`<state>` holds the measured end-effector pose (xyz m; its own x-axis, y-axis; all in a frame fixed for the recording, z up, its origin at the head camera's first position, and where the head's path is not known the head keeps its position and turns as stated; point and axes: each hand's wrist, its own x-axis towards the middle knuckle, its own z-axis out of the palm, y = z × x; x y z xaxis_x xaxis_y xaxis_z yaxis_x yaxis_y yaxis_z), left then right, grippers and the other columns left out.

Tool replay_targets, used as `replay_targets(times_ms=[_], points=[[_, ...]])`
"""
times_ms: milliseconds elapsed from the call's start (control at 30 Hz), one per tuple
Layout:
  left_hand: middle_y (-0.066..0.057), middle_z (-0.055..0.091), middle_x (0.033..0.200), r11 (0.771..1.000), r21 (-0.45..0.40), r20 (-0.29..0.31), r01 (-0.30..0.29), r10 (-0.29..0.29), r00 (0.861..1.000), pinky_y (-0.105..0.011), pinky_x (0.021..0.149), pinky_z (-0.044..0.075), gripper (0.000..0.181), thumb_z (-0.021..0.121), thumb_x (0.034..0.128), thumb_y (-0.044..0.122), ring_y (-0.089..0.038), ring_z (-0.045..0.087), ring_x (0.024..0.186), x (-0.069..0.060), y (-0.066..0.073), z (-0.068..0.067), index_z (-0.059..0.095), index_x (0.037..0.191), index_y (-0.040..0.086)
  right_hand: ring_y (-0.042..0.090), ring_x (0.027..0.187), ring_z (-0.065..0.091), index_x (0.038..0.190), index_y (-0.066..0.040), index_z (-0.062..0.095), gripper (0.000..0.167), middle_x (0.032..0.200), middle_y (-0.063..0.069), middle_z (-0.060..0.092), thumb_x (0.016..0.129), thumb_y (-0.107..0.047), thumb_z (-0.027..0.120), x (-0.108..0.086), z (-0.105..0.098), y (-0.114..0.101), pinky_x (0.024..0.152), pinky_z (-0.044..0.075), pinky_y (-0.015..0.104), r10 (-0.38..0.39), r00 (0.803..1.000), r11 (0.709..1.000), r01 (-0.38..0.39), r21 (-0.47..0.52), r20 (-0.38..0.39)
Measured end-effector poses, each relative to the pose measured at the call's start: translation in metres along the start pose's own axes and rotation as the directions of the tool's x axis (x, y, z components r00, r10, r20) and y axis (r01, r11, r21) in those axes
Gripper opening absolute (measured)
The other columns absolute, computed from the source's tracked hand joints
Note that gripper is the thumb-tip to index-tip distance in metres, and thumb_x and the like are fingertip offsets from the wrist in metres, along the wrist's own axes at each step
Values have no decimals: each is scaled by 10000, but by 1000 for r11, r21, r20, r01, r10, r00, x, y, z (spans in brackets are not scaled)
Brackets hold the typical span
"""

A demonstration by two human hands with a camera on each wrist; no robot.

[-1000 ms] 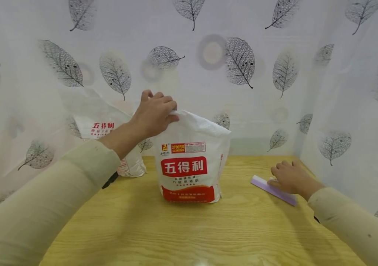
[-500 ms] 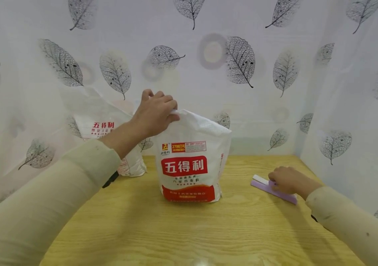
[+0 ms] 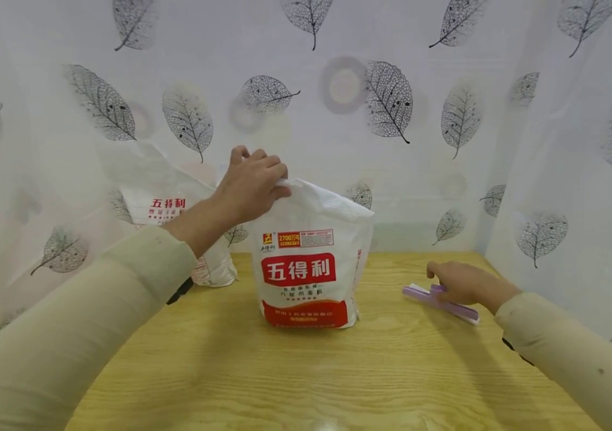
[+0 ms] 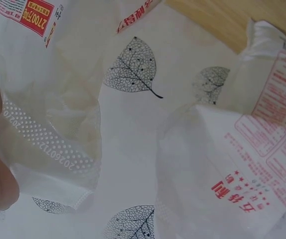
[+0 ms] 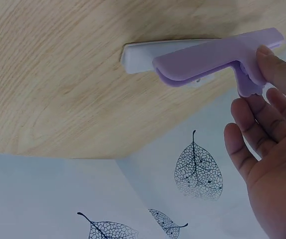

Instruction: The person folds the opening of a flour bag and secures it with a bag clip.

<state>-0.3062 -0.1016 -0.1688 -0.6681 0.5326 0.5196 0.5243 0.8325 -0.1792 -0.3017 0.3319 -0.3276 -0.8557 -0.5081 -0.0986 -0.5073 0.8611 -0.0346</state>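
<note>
Head view, near to far: beyond the sleeves point(image 3: 570, 353), on the right of the wooden table point(image 3: 295, 383), the right hand point(image 3: 464, 284) pinches a purple clip point(image 5: 203, 57) by its handle, thumb against fingers, the remaining fingers loosely bent. The right wrist view shows it overlapping a white clip point(image 5: 138, 57) that lies on the table; whether they touch I cannot tell. A light, centred pinch should part them without dragging the white one. Leftward, the front bag point(image 3: 297, 269) stands upright mid-table. The left hand point(image 3: 252, 185) grips the left end of its top edge, fingers curled; steady support, no tugging, looks best, since the other end slopes down. Behind, to the left, stands a second bag point(image 3: 214, 272), then a leaf-printed sheet point(image 3: 306, 137).
</note>
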Motion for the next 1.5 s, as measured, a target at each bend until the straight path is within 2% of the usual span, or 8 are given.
replay_targets(times_ms=[100, 233, 367, 567, 733, 933, 1133, 1500], points=[[-38, 678, 1045, 1000, 2, 0, -11, 11, 1000, -533, 1028, 260, 238, 673, 956, 349, -261, 538, 998, 1, 2, 1, 664, 1048, 129, 121, 736, 560, 1047, -34, 645, 249, 843, 0, 632, 869, -172, 751, -2, -6, -1, 658, 497, 344, -13, 999, 1000, 13, 3, -43], [-37, 671, 1031, 1000, -2, 9, -20, 20, 1000, -532, 1019, 265, 242, 663, 963, 354, -262, 537, 987, 2, 4, 3, 658, 1041, 124, 82, 695, 526, 955, -70, 716, 141, 800, -49, 637, 891, -194, 729, -4, -17, -3, 629, 468, 310, -43, 988, 999, 48, 27, -152], [-39, 670, 1031, 1000, -6, -4, -23, 23, 1000, -527, 1020, 263, 248, 657, 966, 359, -259, 534, 989, 3, 4, 3, 657, 1045, 124, 75, 668, 512, 994, -31, 719, 197, 774, -44, 634, 918, -212, 716, -1, -35, -9, 629, 455, 313, -27, 966, 998, 42, 54, -256], [-40, 678, 1065, 1000, -6, 16, 19, -19, 1000, -527, 1042, 248, 252, 663, 962, 356, -255, 536, 1019, -1, -1, 2, 663, 1068, 127, 130, 743, 588, 1069, 7, 692, 271, 872, 42, 684, 968, -243, 666, 13, -64, -28, 686, 497, 368, 14, 941, 994, 22, 103, -337], [-37, 674, 1059, 1000, -24, 5, -6, 6, 1000, -528, 1039, 243, 246, 661, 964, 355, -256, 530, 1006, 0, 1, 3, 660, 1060, 129, 196, 819, 638, 1092, 11, 679, 274, 930, 87, 700, 974, -234, 661, 15, -86, -40, 757, 522, 434, 39, 914, 994, 4, 106, -404], [-39, 673, 1056, 1000, 0, 16, 13, -13, 1000, -525, 1037, 254, 253, 660, 963, 362, -256, 536, 1010, 1, 2, 1, 659, 1064, 131, 258, 872, 650, 1091, 37, 659, 263, 961, 132, 685, 969, -197, 666, 14, -111, -51, 801, 523, 475, 14, 901, 993, 38, 110, -434], [-44, 679, 1069, 1000, -9, 8, 5, -5, 1000, -528, 1038, 256, 250, 669, 959, 350, -259, 542, 1015, -1, 2, 1, 664, 1070, 127, 238, 837, 632, 1071, 41, 649, 234, 938, 127, 677, 956, -160, 680, 11, -129, -58, 763, 516, 433, 11, 895, 992, 47, 119, -445], [-44, 677, 1047, 1000, -6, -7, 1, -1, 1000, -525, 1028, 261, 235, 664, 963, 343, -258, 542, 992, -2, 0, 1, 660, 1050, 124, 184, 790, 622, 991, 4, 664, 119, 864, 67, 690, 921, -85, 703, 5, -156, -69, 738, 496, 370, -26, 918, 990, 79, 117, -396]])
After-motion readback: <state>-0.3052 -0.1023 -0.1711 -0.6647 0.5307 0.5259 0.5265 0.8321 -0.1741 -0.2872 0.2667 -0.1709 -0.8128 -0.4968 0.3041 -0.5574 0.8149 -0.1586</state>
